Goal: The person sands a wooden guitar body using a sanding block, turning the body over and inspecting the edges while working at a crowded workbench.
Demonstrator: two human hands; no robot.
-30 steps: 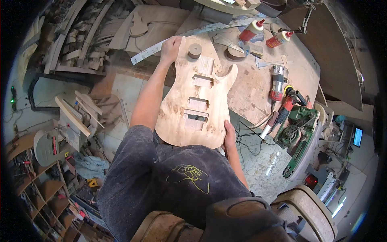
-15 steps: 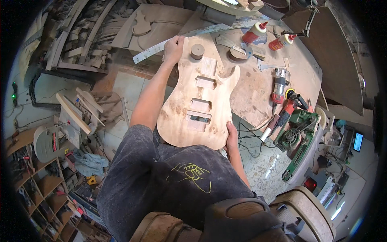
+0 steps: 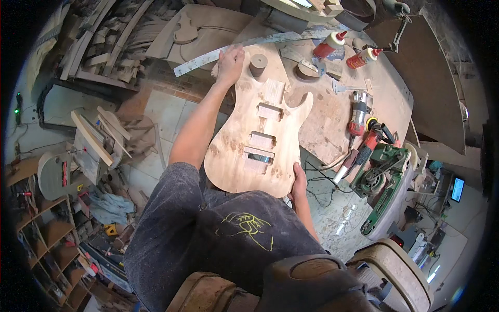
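Observation:
A pale, unpainted wooden electric guitar body (image 3: 236, 151) lies in front of me, its near end against my shirt. Several rectangular cavities are cut through its face. My left hand (image 3: 230, 65) is closed over the upper left horn, fingers bent across it and covering much of that part. With thumb on top, my right hand (image 3: 298, 183) grips the lower right edge; its other fingers are hidden underneath. A brown cylinder (image 3: 258, 64) with a small hole in its top stands just right of my left hand, by the neck end.
Beyond lies a dusty workbench (image 3: 325, 122) with a long metal ruler (image 3: 200, 63), two glue bottles (image 3: 329, 45) and a caliper (image 3: 349, 88). Power tools (image 3: 358, 114) rest at its right edge, beside a green belt sander (image 3: 382, 179) and cables. Wood offcuts (image 3: 99, 60) fill a rack at left.
The guitar body has shifted slightly right and toward me. My left hand has slid a little right over the horn, its fingers changing position; my right hand keeps its grip.

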